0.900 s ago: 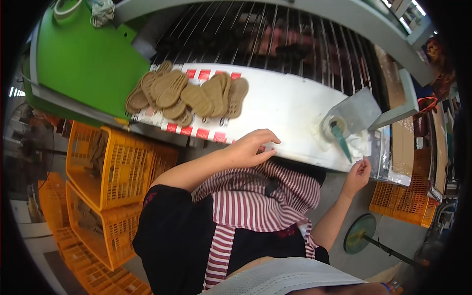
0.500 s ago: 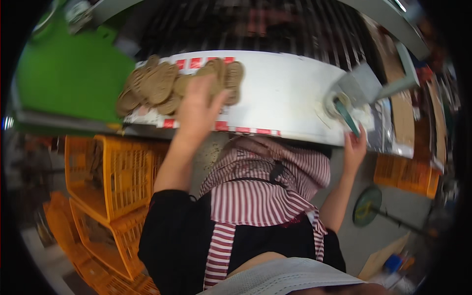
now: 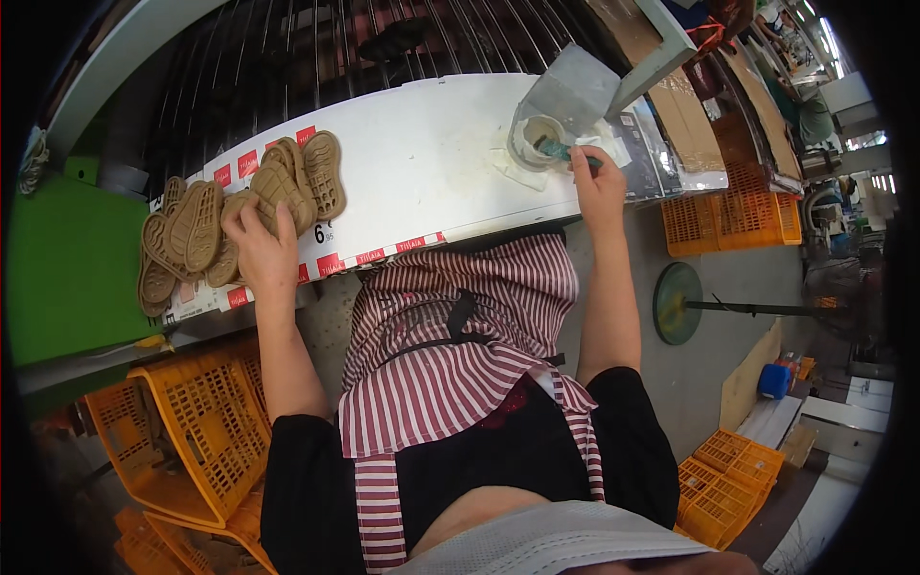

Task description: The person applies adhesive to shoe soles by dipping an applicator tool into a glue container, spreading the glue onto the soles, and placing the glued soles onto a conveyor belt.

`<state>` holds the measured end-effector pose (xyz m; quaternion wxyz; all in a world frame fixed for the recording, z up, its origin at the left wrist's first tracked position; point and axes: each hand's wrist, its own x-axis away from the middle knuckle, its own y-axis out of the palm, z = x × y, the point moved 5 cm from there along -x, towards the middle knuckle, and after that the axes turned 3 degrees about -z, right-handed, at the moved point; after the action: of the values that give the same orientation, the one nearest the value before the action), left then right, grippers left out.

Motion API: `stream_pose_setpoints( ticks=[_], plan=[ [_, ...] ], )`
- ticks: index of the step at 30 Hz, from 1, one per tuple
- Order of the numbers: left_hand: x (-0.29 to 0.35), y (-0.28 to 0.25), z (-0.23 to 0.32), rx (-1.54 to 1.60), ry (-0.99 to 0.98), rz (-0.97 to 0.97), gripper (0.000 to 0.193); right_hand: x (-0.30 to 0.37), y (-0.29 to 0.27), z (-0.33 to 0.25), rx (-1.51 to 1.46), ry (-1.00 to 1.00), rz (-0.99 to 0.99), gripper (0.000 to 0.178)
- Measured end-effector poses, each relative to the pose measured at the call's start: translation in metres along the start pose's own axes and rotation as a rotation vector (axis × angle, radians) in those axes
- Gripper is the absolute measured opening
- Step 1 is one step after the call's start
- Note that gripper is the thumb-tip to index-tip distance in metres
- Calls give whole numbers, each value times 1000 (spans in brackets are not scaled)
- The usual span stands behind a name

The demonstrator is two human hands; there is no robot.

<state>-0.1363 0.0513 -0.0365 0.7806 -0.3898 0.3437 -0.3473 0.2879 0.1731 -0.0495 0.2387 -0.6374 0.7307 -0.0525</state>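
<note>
Clasping a green-handled brush in a cup with right hand; touching tan soles with left hand, cannot tell if grasping.

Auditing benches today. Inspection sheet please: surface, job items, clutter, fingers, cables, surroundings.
Surface: white tabletop, red printed patches.
Job items: tan soles heaped left; green-handled tool dipping into pot at right.
Clutter: pale scraps beside pot.
Fingers: left hand touching soles, grip unclear; right hand closed on green-handled tool.
Cables: nothing seen clearly; white bundle far left, kind unclear.
Surroundings: orange crates both sides; stand with round green base, right.
</note>
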Motion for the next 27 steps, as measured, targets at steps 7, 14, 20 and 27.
stream_pose_setpoints(
  ticks=[7, 14, 20, 27],
  plan=[
    [11, -32, -27, 708, -270, -41, 46, -31, -2, -28, 179, -58, 13, 23],
    [16, -47, -10, 2073, -207, -225, 46, -50, 11, -47, 460, 4, -117, 29],
    [16, -18, 18, 2325, -228, -504, 41, -48, 7, -47, 482, -167, -104, 36],
    [19, 12, 67, 2212, -228, -707, 45, -38, -1, -55, 431, 15, -90, 43]
  ],
)
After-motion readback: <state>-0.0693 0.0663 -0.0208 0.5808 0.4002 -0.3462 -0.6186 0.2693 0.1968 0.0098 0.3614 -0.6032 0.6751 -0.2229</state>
